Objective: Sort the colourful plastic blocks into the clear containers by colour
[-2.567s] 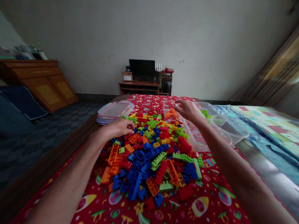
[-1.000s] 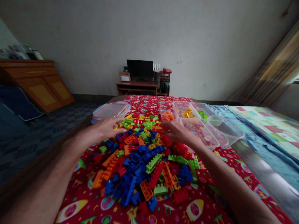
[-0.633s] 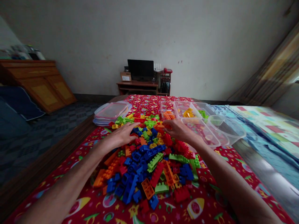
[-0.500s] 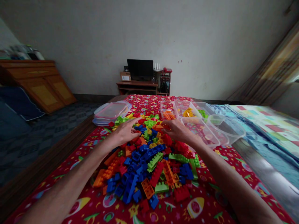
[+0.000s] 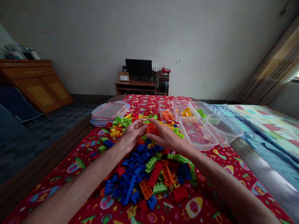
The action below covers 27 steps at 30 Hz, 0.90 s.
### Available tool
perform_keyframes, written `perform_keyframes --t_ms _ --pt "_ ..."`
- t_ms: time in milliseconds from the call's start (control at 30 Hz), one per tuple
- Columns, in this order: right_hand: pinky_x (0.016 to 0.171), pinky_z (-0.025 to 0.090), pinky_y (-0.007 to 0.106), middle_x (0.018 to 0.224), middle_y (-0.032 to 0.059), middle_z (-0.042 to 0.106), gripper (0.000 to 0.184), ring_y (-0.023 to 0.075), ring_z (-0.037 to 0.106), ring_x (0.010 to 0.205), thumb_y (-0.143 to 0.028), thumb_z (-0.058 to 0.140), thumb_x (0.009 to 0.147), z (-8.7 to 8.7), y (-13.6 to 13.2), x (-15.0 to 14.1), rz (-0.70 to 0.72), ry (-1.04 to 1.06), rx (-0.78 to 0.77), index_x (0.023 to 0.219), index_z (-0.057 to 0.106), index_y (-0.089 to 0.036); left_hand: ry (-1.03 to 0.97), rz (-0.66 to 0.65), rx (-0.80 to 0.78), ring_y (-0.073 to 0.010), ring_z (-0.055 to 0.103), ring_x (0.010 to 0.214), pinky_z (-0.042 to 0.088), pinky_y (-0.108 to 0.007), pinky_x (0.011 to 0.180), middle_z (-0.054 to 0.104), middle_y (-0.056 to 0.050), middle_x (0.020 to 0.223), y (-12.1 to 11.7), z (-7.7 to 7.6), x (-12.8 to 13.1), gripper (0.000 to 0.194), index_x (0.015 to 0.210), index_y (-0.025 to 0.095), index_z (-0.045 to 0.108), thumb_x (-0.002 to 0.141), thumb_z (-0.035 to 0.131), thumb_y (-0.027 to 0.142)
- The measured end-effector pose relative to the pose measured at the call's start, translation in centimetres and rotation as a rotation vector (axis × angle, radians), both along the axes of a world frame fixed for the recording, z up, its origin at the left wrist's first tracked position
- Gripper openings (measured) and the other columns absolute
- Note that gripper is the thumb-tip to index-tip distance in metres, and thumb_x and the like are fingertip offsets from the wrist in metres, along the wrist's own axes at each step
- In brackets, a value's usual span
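Bright toy building bricks (image 5: 130, 183) in blue, green, red, orange and yellow lie heaped on the red patterned cloth (image 5: 175, 213). Over the middle of the heap, my left hand (image 5: 132, 136) and my right hand (image 5: 167, 136) face each other. My left fingers reach forward, slightly curved and apart. On the right, my index finger and thumb are spread around orange bricks (image 5: 152, 128); whether they grip them I cannot make out. Both hands and forearms hide part of the heap.
Clear plastic containers (image 5: 198, 145) stand to the right; some hold orange, yellow or green bricks. Stacked lids (image 5: 109, 111) lie at the left edge of the cloth. Beyond are a desk with a monitor (image 5: 138, 69), a wooden cabinet (image 5: 35, 84) at left and a bed (image 5: 261, 124) at right.
My two hands have come together from either side of the heap. Bricks in its far middle have shifted, and more yellow and green ones show left of my left hand.
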State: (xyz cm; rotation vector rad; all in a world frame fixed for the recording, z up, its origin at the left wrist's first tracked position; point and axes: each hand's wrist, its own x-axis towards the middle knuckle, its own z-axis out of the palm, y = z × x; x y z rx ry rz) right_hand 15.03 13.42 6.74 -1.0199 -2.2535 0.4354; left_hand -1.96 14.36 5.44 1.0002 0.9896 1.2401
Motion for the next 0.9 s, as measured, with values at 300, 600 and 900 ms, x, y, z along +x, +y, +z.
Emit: perform_keyframes --t_ms 300,600,900 --pt "0.064 0.039 0.027 0.085 0.0052 0.067 0.049 0.0161 0.057 0.071 -0.02 0.056 0.079 0.8 1.0 1.5 -0.146 -0.047 0.023 0.127 0.051 -0.017 0.248 -0.098 0.138 -0.0152 0.065 0.086 0.052 -0.03 0.086 0.066 -0.003 0.095 0.5 0.7 -1.5 0.03 0.096 0.016 0.062 0.07 0.072 0.029" --pt "0.073 0.044 0.032 0.1 0.0138 0.069 0.05 0.0251 0.062 0.088 -0.013 0.058 0.073 3.9 10.9 6.5 -0.484 -0.186 0.14 0.123 0.056 -0.013 1.269 -0.309 0.418 -0.0199 0.064 0.069 0.047 -0.028 0.065 0.071 -0.002 0.073 2.1 0.7 -5.3 0.017 0.072 0.021 0.069 0.07 0.06 0.035" --pt "0.075 0.051 0.034 0.089 0.0106 0.071 0.044 0.0194 0.067 0.078 -0.026 0.054 0.083 3.5 10.2 7.5 -0.439 0.008 0.052 0.125 0.058 -0.012 1.298 -0.335 0.359 -0.0187 0.061 0.064 0.043 -0.025 0.057 0.066 0.001 0.067 1.9 -0.2 -4.4 0.026 0.086 0.02 0.061 0.066 0.062 0.036"
